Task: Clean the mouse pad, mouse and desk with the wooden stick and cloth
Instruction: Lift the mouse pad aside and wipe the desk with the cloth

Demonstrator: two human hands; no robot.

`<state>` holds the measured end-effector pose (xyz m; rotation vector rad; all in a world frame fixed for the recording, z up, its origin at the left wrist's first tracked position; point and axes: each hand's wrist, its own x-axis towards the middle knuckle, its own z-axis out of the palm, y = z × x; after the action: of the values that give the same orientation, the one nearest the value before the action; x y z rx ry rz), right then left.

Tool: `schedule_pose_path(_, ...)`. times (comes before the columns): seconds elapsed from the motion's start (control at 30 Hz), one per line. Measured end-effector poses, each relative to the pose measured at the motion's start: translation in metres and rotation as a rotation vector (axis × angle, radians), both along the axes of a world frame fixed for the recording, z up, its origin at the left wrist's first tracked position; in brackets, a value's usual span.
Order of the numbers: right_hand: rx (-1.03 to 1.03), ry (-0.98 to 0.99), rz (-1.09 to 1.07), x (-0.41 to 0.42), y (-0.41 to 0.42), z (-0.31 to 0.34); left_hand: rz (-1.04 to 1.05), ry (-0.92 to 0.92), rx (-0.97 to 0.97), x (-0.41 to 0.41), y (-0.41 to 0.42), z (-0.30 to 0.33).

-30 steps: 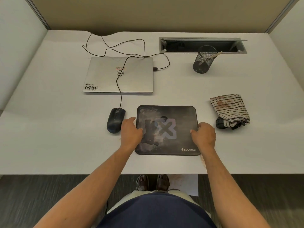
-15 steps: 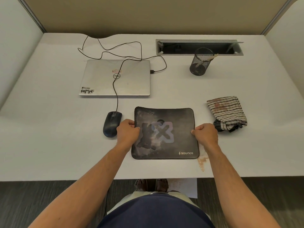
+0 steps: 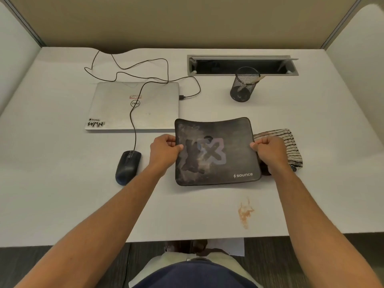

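A dark mouse pad (image 3: 228,146) with a pale X print is held up off the white desk (image 3: 62,194), slightly bowed. My left hand (image 3: 164,152) pinches its left edge and my right hand (image 3: 270,151) pinches its right edge. A black wired mouse (image 3: 127,166) lies on the desk left of my left hand. A striped cloth (image 3: 291,146) sits partly hidden behind my right hand. A wooden stick (image 3: 252,81) leans in the black mesh cup (image 3: 243,86) at the back. A brown stain (image 3: 245,213) marks the desk near the front edge.
A closed silver laptop (image 3: 133,106) lies at the back left, with the mouse cable (image 3: 133,125) running over its lid. A grey cable tray opening (image 3: 241,65) is set in the desk at the back. Partition walls enclose the desk on three sides.
Both hands lifted the mouse pad off the desk and moved it up and away from me. The brown stain that was beneath its front right corner is now uncovered.
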<state>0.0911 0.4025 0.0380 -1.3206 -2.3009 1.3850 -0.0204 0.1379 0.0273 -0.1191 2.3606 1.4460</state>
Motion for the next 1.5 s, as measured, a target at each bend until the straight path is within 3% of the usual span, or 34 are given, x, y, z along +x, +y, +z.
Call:
schedule_pose_path(0.4, -0.002, 0.031, -0.082, -0.059, 0.035, -0.025, -0.029, 0.180, -0.200, -0.065, 0.059, -0.007)
schedule_pose_path(0.83, 0.365, -0.081, 0.112, -0.074, 0.042, -0.035, -0.327, 0.298, -0.549, -0.075, 0.069, -0.019)
schedule_pose_path(0.97, 0.474, -0.099, 0.214, -0.064, 0.032, -0.038, -0.415, 0.363, -0.629, -0.070, 0.073, -0.018)
schedule_pose_path(1.1, 0.531, 0.017, 0.231, -0.041, 0.017, -0.039, -0.462, 0.469, -0.629, -0.069, 0.071, -0.028)
schedule_pose_path(1.5, 0.694, 0.047, 0.166, 0.056, 0.004, -0.050, -0.573, 0.494, -0.679, -0.070, 0.070, -0.037)
